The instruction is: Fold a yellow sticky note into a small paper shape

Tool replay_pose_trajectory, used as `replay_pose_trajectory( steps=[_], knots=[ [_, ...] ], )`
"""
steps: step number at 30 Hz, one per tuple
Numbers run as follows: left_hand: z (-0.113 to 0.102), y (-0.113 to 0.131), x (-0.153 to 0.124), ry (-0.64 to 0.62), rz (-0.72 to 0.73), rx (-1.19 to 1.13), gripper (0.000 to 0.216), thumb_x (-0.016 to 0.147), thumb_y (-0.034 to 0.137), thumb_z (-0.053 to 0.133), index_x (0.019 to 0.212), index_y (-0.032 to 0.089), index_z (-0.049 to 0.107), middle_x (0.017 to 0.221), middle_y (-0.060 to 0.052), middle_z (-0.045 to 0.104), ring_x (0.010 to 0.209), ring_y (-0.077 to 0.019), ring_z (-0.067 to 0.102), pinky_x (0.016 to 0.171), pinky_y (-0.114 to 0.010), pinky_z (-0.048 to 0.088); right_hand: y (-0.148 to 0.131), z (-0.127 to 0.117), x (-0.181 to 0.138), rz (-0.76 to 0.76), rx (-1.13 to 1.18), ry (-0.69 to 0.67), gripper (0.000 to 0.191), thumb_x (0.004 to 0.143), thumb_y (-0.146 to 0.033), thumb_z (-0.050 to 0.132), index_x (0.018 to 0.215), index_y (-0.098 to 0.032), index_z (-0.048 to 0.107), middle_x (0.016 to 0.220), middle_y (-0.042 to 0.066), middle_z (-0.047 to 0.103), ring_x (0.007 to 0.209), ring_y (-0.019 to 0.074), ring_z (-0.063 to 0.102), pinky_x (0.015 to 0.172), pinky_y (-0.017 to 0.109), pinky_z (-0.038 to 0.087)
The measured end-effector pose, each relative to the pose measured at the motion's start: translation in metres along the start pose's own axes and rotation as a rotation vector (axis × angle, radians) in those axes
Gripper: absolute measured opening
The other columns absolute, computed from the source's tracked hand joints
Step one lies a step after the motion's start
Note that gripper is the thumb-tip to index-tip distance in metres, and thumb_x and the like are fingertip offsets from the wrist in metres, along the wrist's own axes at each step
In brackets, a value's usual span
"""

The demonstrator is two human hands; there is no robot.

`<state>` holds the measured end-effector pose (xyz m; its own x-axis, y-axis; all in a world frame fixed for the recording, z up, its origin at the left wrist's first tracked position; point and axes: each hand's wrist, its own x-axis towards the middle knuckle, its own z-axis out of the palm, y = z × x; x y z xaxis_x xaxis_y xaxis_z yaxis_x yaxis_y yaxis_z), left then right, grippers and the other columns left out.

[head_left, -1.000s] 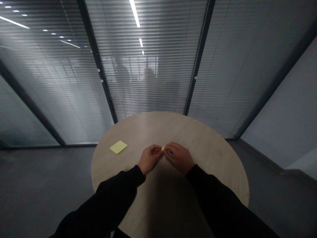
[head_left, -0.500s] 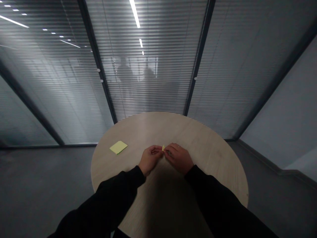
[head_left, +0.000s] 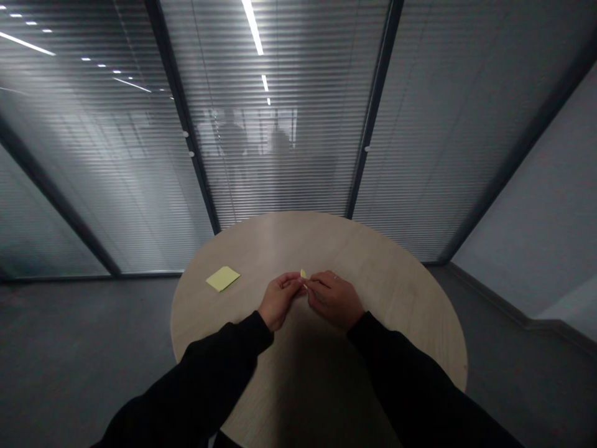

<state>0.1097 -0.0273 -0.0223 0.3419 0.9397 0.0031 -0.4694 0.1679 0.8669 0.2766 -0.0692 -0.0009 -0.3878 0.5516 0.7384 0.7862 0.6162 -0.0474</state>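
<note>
The right hand [head_left: 333,300] is pinching a small piece of yellow paper [head_left: 303,274] between its thumb and fingers, and the left hand [head_left: 280,300] is gripping the same piece from the other side, its fingertips [head_left: 298,282] meeting the right hand's (both hands are curled around the paper, neither forming a tight fist). The paper is showing only as a narrow, pointed tip sticking up between the two hands, and any marks on it are too small to read. The hands are holding it just above a round, pale wood-grain table [head_left: 396,286], near the table's far side. One square yellow sticky note [head_left: 222,278] is lying flat on the tabletop, well apart from the left hand. Two black sleeves [head_left: 209,373] are reaching in from the bottom of the view. Beyond the table, a glass partition with horizontal blinds [head_left: 280,168] is standing across the view, and two blurred people [head_left: 232,146] are showing behind it.
</note>
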Motion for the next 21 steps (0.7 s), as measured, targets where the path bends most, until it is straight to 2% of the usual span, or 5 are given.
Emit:
replay_pose_trajectory(
  steps=[5, 8, 11, 17, 21],
  knots=[
    [-0.0006, 0.0019, 0.0002, -0.018, 0.077, 0.136, 0.042, 0.07, 0.038, 0.087, 0.097, 0.012, 0.068, 0.078, -0.003, 0.069, 0.07, -0.0113, 0.063, 0.073, -0.025, 0.048, 0.0032, 0.0037, -0.001, 0.494, 0.507, 0.088, 0.02, 0.092, -0.035, 0.064, 0.093, -0.018, 0.075, 0.085, 0.006, 0.07, 0.072, 0.0166, 0.063, 0.063, 0.028, 0.05],
    [0.0011, 0.0042, -0.0003, -0.032, 0.143, 0.224, 0.038, 0.073, 0.04, 0.084, 0.095, 0.012, 0.068, 0.074, -0.003, 0.067, 0.07, -0.012, 0.062, 0.074, -0.026, 0.047, 0.0062, 0.0064, -0.0028, 0.705, 0.748, 0.038, 0.032, 0.084, -0.045, 0.072, 0.099, -0.017, 0.074, 0.08, 0.005, 0.069, 0.067, 0.0159, 0.062, 0.059, 0.027, 0.049],
    [0.0017, 0.0053, -0.0006, -0.052, 0.16, 0.26, 0.037, 0.073, 0.04, 0.082, 0.093, 0.012, 0.067, 0.075, -0.003, 0.067, 0.07, -0.0124, 0.061, 0.074, -0.027, 0.046, 0.0063, 0.0086, -0.0035, 0.747, 0.858, -0.037, 0.034, 0.081, -0.047, 0.073, 0.096, -0.017, 0.074, 0.077, 0.003, 0.069, 0.067, 0.015, 0.061, 0.061, 0.027, 0.049],
    [0.001, 0.0048, -0.0015, -0.077, 0.156, 0.269, 0.035, 0.075, 0.04, 0.081, 0.092, 0.013, 0.067, 0.074, -0.003, 0.066, 0.071, -0.0127, 0.06, 0.075, -0.027, 0.045, 0.005, 0.0099, -0.002, 0.835, 0.973, -0.078, 0.032, 0.078, -0.046, 0.075, 0.089, -0.017, 0.068, 0.07, 0.0, 0.066, 0.059, 0.0127, 0.057, 0.056, 0.025, 0.045],
    [0.0012, 0.0027, -0.0016, -0.098, 0.118, 0.254, 0.038, 0.072, 0.041, 0.084, 0.092, 0.013, 0.068, 0.077, -0.004, 0.067, 0.073, -0.0133, 0.061, 0.076, -0.029, 0.046, 0.005, 0.0094, -0.0015, 0.832, 0.936, -0.07, 0.028, 0.077, -0.044, 0.073, 0.085, -0.017, 0.066, 0.068, 0.0, 0.065, 0.058, 0.0126, 0.057, 0.056, 0.025, 0.045]
  ],
)
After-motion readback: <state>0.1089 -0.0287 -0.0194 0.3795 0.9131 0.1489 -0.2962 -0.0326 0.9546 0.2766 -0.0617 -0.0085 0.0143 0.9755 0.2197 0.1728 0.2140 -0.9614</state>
